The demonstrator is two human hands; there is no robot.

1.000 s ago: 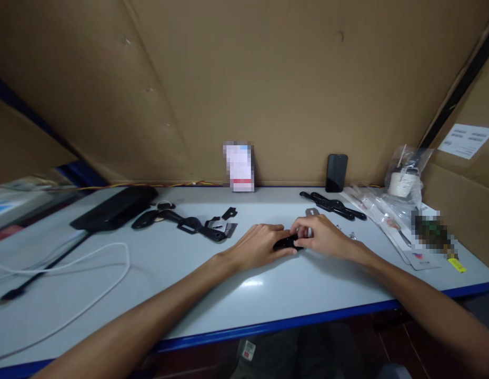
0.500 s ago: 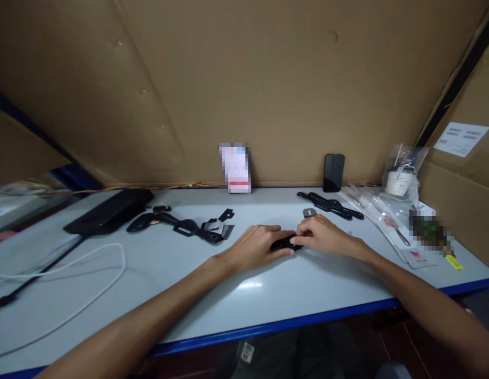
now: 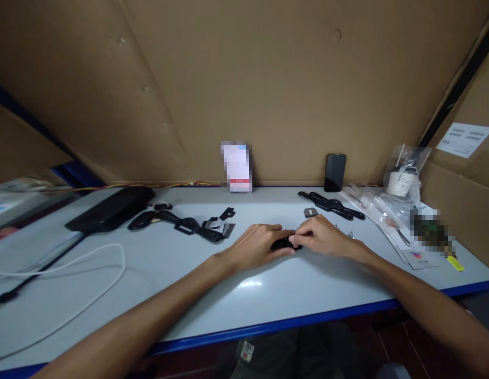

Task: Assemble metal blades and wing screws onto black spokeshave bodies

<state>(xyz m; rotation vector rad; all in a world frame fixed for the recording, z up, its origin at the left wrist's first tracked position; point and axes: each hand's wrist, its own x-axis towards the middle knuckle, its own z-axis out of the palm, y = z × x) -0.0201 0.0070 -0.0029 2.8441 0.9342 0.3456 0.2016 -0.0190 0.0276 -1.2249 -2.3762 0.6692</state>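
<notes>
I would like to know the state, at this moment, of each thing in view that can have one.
left hand, closed over the black part, holding it on the table
right hand, pinching that part's other end
phone, upright against the cardboard, screen dark
white cable, loose, looped on the table
black straps, lying flat, untouched

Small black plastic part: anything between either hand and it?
Nothing visible. The left hand and right hand both grip the small black plastic part, on the pale grey table top. The nearest other thing, a small grey metal plate, lies apart, beyond the right hand.
</notes>
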